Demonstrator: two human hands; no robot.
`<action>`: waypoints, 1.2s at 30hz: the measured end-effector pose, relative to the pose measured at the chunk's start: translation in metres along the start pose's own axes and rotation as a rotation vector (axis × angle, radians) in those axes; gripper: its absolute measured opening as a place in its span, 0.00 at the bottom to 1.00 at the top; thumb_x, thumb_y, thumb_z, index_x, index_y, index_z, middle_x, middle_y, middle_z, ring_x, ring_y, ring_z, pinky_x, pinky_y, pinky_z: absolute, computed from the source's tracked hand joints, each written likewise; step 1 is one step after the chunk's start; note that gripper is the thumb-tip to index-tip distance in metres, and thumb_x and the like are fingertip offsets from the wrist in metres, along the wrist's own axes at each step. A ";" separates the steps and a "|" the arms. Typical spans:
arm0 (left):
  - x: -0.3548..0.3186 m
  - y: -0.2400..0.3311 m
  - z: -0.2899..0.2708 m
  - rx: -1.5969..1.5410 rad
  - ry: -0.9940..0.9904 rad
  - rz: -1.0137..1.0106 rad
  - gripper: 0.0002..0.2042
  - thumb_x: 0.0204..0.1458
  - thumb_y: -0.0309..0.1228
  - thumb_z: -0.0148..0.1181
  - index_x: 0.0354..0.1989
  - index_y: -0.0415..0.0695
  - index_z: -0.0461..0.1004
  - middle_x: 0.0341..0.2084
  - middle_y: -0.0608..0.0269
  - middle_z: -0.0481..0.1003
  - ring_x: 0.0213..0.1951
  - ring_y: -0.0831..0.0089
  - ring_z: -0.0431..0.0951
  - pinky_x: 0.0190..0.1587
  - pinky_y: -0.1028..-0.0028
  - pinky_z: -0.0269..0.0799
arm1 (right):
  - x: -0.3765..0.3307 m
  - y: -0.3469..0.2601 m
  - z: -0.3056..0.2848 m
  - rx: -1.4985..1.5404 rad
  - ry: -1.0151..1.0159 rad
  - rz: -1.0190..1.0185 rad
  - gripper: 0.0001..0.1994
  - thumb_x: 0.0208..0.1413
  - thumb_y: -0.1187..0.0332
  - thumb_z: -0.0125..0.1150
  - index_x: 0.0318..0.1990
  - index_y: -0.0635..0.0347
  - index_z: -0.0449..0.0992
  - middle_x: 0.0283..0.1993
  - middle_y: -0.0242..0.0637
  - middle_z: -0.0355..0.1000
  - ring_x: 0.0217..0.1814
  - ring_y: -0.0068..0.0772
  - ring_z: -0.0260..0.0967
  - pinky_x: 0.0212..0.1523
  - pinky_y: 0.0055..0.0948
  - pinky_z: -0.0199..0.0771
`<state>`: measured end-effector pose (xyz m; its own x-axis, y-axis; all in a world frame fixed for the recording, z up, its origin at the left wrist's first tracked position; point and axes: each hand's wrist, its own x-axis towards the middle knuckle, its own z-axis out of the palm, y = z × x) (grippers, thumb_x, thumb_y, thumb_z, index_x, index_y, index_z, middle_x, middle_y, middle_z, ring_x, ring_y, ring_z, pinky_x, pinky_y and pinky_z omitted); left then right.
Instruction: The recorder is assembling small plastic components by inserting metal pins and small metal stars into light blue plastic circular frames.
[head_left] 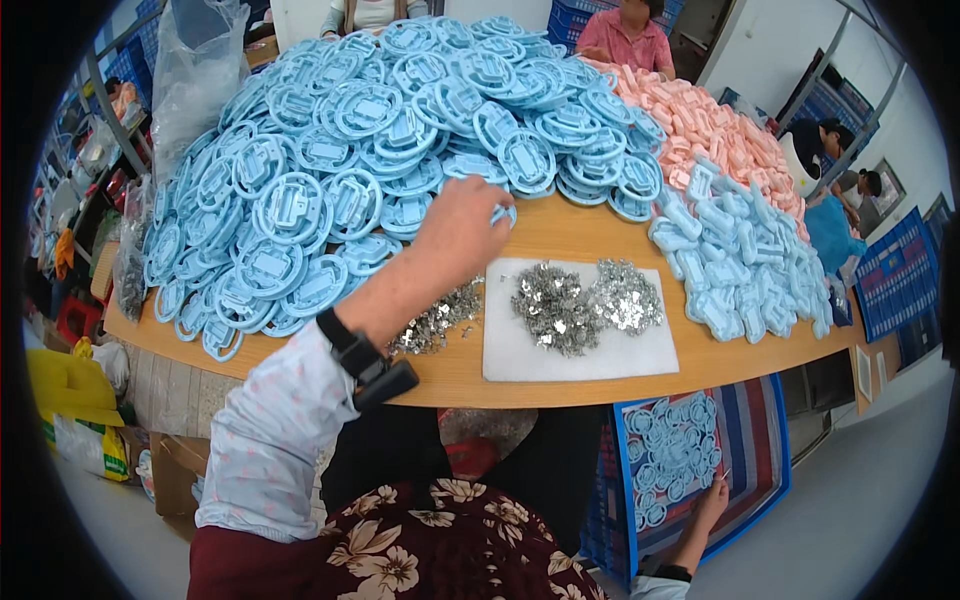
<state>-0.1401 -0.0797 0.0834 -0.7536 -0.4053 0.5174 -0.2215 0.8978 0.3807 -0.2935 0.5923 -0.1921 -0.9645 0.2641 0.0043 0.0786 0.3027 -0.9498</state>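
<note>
Left hand [465,228] curls at heaped blue round pieces [365,108] — can't tell its grip — metal bits [440,320] below it (right hand [712,500] likewise unclear).

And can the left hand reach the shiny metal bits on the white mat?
Probably yes: the left hand is close to the white mat, and nothing covers the metal bits on it.
</note>
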 end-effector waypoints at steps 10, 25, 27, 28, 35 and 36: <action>0.083 -0.033 0.047 0.603 -0.081 0.407 0.16 0.43 0.30 0.65 0.43 0.49 0.79 0.39 0.61 0.76 0.53 0.58 0.71 0.55 0.54 0.65 | -0.115 -0.200 0.141 -0.039 -0.379 -0.351 0.09 0.67 0.70 0.54 0.47 0.67 0.76 0.43 0.32 0.75 0.44 0.19 0.69 0.47 0.21 0.69; 0.096 0.001 -0.057 0.069 0.216 0.214 0.09 0.55 0.31 0.54 0.34 0.39 0.78 0.28 0.43 0.77 0.33 0.44 0.79 0.35 0.55 0.74 | -0.165 -0.292 0.200 0.008 -0.600 -0.389 0.10 0.67 0.71 0.54 0.50 0.65 0.78 0.32 0.28 0.71 0.33 0.14 0.65 0.35 0.18 0.67; 0.054 0.022 -0.078 -0.104 0.140 -0.033 0.13 0.57 0.31 0.56 0.47 0.40 0.78 0.34 0.44 0.80 0.37 0.49 0.80 0.40 0.61 0.75 | -0.169 -0.299 0.217 -0.078 -0.643 -0.437 0.10 0.65 0.72 0.57 0.49 0.64 0.79 0.33 0.30 0.72 0.33 0.16 0.67 0.36 0.20 0.69; 0.032 0.019 -0.078 -0.167 0.108 -0.051 0.14 0.60 0.31 0.54 0.52 0.42 0.77 0.38 0.51 0.80 0.40 0.59 0.81 0.44 0.66 0.74 | -0.170 -0.303 0.222 -0.124 -0.659 -0.462 0.09 0.64 0.72 0.58 0.49 0.63 0.79 0.33 0.31 0.73 0.33 0.18 0.67 0.36 0.21 0.70; -0.112 0.035 -0.041 -0.996 -0.254 -0.631 0.15 0.63 0.30 0.51 0.53 0.36 0.75 0.40 0.65 0.79 0.40 0.81 0.77 0.45 0.78 0.72 | -0.141 -0.296 0.257 -0.240 -0.503 -0.664 0.09 0.57 0.73 0.63 0.45 0.63 0.79 0.34 0.42 0.75 0.33 0.34 0.73 0.37 0.30 0.73; -0.127 0.034 -0.033 -1.068 -0.290 -0.683 0.14 0.64 0.30 0.51 0.52 0.37 0.75 0.40 0.65 0.79 0.39 0.81 0.77 0.44 0.79 0.73 | -0.136 -0.298 0.262 -0.300 -0.501 -0.673 0.09 0.58 0.74 0.63 0.46 0.63 0.80 0.35 0.33 0.75 0.33 0.22 0.69 0.37 0.24 0.71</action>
<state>-0.0318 -0.0040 0.0559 -0.8197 -0.5515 -0.1547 -0.1133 -0.1087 0.9876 -0.2521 0.2259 0.0087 -0.8215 -0.4664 0.3282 -0.5498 0.4950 -0.6729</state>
